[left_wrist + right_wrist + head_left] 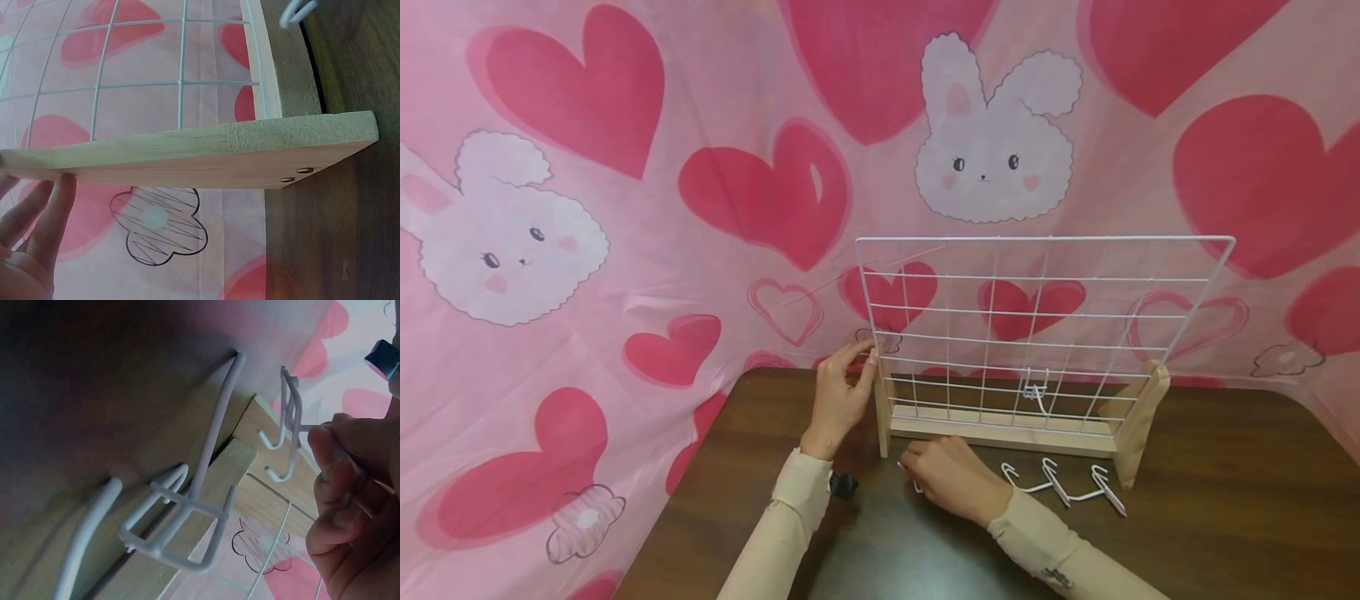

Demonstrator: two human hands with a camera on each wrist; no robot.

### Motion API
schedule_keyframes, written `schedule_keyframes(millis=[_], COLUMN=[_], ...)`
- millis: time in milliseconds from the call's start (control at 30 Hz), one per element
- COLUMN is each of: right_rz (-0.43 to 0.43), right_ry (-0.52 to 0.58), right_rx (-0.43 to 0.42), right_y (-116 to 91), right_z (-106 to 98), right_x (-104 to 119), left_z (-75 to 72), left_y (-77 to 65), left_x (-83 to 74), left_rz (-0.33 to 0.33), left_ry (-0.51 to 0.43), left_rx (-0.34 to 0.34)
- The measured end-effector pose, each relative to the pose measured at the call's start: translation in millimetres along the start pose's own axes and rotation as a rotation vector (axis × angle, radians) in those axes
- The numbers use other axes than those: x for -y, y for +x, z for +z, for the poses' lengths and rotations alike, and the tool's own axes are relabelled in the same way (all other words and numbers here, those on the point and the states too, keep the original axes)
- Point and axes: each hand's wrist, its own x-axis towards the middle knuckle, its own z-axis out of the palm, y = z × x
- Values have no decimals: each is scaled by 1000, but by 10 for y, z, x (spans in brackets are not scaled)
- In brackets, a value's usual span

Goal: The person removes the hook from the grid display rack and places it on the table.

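A white wire grid rack (1045,238) stands upright between wooden side supports on the table. My left hand (838,400) holds the upper end of the left wooden support (187,164), fingertips against its outer face in the left wrist view. Low in front of the rack, my right hand (955,475) pinches a white wire hook (294,419) by its stem, the two bent prongs pointing away from the fingers. Another white hook (1036,393) hangs on the grid, right of its middle.
On the brown table (1240,467), right of my right hand, lie several white hooks (1056,483); one shows close up as a white hook (187,512) in the right wrist view. A pink cloth (715,67) with hearts and rabbits hangs behind the table.
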Motion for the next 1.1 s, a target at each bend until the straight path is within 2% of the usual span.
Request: schedule_keyframes(millis=[267, 567, 900, 1100], right_rz=[5, 19, 16, 11], right_ry=[-11, -8, 1, -19], right_rx=[32, 6, 11, -2], right_y=[-13, 3, 34, 39], right_z=[57, 85, 115, 146], right_x=[30, 42, 82, 93], left_z=[-24, -10, -11, -7], left_y=[4, 6, -2, -8], left_x=[-17, -12, -21, -16], left_rz=[-22, -22, 18, 3], left_ry=[21, 35, 61, 76], left_rx=[7, 3, -8, -8])
